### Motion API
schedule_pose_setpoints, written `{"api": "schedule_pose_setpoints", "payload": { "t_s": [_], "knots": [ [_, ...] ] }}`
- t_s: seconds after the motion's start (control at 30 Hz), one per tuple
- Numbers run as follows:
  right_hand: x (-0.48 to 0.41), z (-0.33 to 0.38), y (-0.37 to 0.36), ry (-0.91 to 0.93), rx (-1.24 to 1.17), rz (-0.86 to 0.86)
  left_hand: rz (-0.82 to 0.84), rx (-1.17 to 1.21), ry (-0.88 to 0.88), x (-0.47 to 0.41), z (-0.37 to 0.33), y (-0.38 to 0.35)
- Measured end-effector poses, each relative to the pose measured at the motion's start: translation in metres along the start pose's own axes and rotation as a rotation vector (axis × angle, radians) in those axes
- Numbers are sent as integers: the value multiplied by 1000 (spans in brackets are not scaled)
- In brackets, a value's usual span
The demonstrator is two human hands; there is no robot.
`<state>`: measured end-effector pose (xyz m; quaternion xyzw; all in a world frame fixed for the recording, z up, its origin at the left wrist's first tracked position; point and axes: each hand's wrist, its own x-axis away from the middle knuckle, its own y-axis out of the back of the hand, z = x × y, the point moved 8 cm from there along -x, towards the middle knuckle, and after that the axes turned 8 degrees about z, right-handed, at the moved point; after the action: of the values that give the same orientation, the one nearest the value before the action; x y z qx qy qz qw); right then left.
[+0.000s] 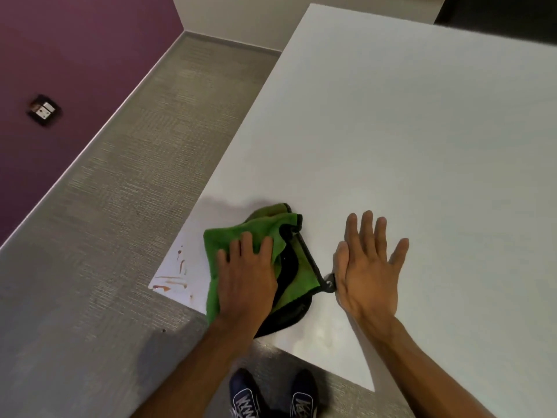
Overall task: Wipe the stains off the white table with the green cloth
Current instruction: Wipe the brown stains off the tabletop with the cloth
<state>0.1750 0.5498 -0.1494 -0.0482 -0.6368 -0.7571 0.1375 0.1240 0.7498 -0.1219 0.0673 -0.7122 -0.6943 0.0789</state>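
Note:
A crumpled green cloth (259, 233) with black trim lies near the front left corner of the white table (407, 140). My left hand (245, 279) presses flat on the cloth, fingers spread over it. Brown stains (173, 280) streak the table corner just left of the cloth. My right hand (367, 267) rests flat and open on the bare table to the right of the cloth, its thumb edge near the cloth's black corner tab.
The table's left edge drops to grey carpet (135, 182). A purple wall (75, 55) with a power socket (43, 110) stands at the left. My two dark blue shoes (271, 396) show below the table's front edge.

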Motion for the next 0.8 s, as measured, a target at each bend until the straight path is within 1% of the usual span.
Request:
{"api": "schedule_pose_setpoints", "payload": {
  "t_s": [0.17, 0.23, 0.33, 0.4, 0.5, 0.6, 0.7, 0.8],
  "knots": [
    [-2, -1, -2, -21, -18, -2, -19, -27, 46, -89, -4, 6],
    [-4, -3, -5, -31, -12, 11, -82, -64, 47, -120, -8, 12],
    [-5, -3, -7, -21, -7, 14, -228, -172, 47, -156, -11, 22],
    [-4, -2, -6, -14, -18, 9, -171, -119, 48, -184, -8, 18],
    [-3, -1, -2, -7, -36, -9, -69, -4, 104, -216, -2, 12],
    [-3, 0, 0, -2, -34, -10, -82, -18, 116, -215, -3, 15],
    [-4, 0, -1, 4, -34, -21, -124, -44, 74, -186, -8, 21],
    [-5, -2, -3, -5, -39, -38, -45, -2, 38, -143, -13, 11]
  ]
}}
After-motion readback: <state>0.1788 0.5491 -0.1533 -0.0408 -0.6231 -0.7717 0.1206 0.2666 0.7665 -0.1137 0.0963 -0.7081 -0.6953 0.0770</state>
